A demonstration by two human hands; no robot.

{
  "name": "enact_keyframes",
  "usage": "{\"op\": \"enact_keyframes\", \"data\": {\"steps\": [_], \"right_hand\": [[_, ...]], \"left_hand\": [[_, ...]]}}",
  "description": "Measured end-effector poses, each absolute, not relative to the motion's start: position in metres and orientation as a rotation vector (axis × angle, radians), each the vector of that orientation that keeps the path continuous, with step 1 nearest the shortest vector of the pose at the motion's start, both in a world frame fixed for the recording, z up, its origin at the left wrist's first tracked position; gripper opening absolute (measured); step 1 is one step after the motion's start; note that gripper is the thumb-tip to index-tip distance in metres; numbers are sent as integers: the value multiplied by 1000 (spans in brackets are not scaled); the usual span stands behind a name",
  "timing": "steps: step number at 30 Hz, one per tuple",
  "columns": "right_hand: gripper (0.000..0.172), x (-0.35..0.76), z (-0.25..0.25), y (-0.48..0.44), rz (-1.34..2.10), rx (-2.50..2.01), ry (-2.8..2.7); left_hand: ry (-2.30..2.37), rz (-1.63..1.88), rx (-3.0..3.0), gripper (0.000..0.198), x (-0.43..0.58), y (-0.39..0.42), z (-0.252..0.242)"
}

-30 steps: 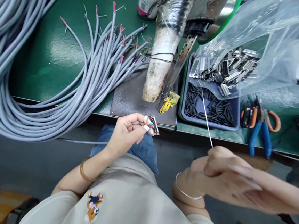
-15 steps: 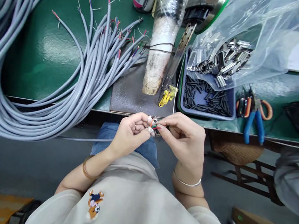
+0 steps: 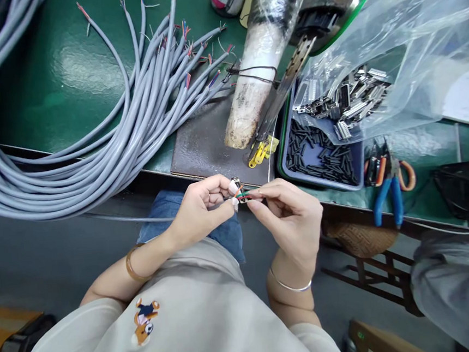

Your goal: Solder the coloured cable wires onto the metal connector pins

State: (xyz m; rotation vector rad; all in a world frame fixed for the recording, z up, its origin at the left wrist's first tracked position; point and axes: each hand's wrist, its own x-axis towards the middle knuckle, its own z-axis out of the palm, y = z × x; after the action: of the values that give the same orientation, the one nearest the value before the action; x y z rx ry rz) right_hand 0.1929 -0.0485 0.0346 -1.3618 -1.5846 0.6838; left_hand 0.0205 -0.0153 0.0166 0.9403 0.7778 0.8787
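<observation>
A seated worker's left hand (image 3: pixel 198 209) pinches a small metal connector (image 3: pixel 238 188) just off the green tabletop's (image 3: pixel 70 81) edge, above the lap. The right hand (image 3: pixel 293 217) pinches the coloured wires (image 3: pixel 243 196) at the connector. Grey cables (image 3: pixel 54 175) coil to the left; a blue tray (image 3: pixel 319 163) and blue-handled pliers (image 3: pixel 386 198) lie right.

A second ago we saw the right hand (image 3: pixel 291 217) low and off to the right, blurred, well apart from the left hand (image 3: pixel 202 203). It has since come up to meet it just below the bench edge, fingertips pinching the coloured wires (image 3: pixel 242 196) at the connector (image 3: pixel 237 185). The thin pale strand (image 3: pixel 270 162) has moved left with it. Over the last half second, we note only the connector tipping slightly in the left fingers.
</observation>
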Motion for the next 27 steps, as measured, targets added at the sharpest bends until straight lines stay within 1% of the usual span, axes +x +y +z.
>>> {"op": "enact_keyframes", "data": {"steps": [3, 6, 11, 13, 15, 18, 22, 24, 27], "right_hand": [[7, 189, 33, -49, 627, -1393, -1592], [11, 188, 29, -47, 656, -1419, -1578], [8, 189, 25, -46, 689, -1411, -1561], [7, 190, 25, -47, 681, -1395, -1552], [7, 192, 25, -46, 699, -1395, -1534], [8, 198, 26, -41, 840, -1393, -1523], [10, 207, 27, -31, 1083, -1290, -1663], [8, 207, 25, -32, 1048, -1291, -1682], [8, 203, 22, -41, 815, -1388, -1538]], "left_hand": [[760, 910, 957, 19, 21, -17, 15], [784, 924, 965, 23, 22, -20, 14], [832, 968, 970, 29, 24, -24, 14], [846, 988, 984, 26, 24, -26, 13], [846, 1019, 1054, 18, 23, -26, 12], [753, 1022, 1355, 3, 19, -27, 9], [638, 927, 1662, 17, 13, -27, 5], [679, 931, 1652, 18, 14, -29, 4], [810, 992, 1457, 10, 17, -29, 4]]}}
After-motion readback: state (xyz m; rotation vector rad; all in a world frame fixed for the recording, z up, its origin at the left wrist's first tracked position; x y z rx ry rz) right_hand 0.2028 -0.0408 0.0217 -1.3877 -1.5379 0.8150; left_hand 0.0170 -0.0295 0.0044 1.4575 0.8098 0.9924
